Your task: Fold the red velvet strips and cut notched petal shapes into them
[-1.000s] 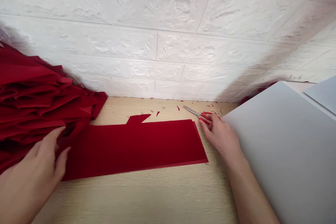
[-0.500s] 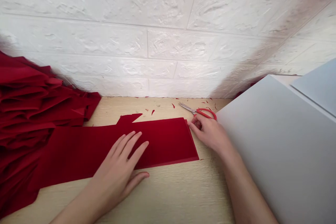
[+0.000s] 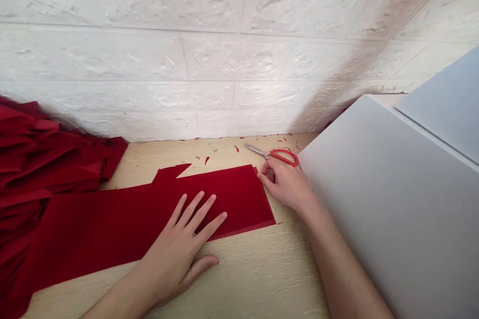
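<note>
A long red velvety sheet (image 3: 123, 219) lies flat on the wooden tabletop (image 3: 247, 279), with a notched tab on its far edge. My left hand (image 3: 183, 246) rests palm down on the sheet's near edge, open with fingers spread. My right hand (image 3: 286, 184) is at the sheet's far right corner, its fingers curled and pinching the edge there. Red-handled scissors (image 3: 279, 155) lie on the table just beyond my right hand, untouched, with blades pointing left.
A heap of folded red sheets (image 3: 41, 159) fills the left side. A large grey board (image 3: 396, 209) slopes over the table's right side, with a second one (image 3: 445, 104) behind it. A white brick-pattern wall (image 3: 209, 55) closes the back. Small red scraps (image 3: 220, 152) lie along it.
My left hand left the red heap and moved right onto the flat sheet, fingers spread. My right hand came off the scissors' handles and went to the sheet's corner.
</note>
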`<state>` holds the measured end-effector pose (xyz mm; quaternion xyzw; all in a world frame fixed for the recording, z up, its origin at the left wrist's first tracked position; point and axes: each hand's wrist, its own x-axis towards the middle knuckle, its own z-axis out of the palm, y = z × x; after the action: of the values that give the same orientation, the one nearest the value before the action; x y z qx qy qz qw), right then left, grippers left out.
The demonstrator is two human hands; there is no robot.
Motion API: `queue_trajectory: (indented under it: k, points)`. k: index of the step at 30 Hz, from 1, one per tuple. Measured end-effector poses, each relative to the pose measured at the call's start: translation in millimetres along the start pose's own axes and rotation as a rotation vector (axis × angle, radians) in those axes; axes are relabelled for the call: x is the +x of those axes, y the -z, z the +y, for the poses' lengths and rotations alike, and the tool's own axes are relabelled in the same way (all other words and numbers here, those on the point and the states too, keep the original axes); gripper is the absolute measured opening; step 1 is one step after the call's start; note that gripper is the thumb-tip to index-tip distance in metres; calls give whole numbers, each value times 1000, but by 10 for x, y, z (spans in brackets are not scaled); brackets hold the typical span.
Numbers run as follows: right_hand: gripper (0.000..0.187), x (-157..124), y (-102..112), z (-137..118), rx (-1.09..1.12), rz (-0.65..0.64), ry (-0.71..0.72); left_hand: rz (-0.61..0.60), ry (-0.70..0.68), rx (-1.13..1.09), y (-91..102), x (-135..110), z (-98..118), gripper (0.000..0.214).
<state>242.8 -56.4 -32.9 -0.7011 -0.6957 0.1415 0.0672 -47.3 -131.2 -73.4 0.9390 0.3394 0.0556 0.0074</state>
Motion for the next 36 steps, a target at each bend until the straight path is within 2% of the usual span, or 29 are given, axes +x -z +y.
queue_trajectory:
  k: [9, 20, 30, 36]
  points:
    - [14, 40, -25, 9, 45, -6, -41, -28, -7, -40, 20, -13, -16, 71]
    - [6, 77, -63, 63, 64, -21, -8, -59, -43, -125, 61, 24, -38, 74]
    - [7, 68, -46, 18, 92, -24, -85, -89, -65, -139, 62, 20, -27, 78]
    - [8, 60, -36, 44, 110, -13, -55, -83, -63, -140, 47, 66, 14, 77]
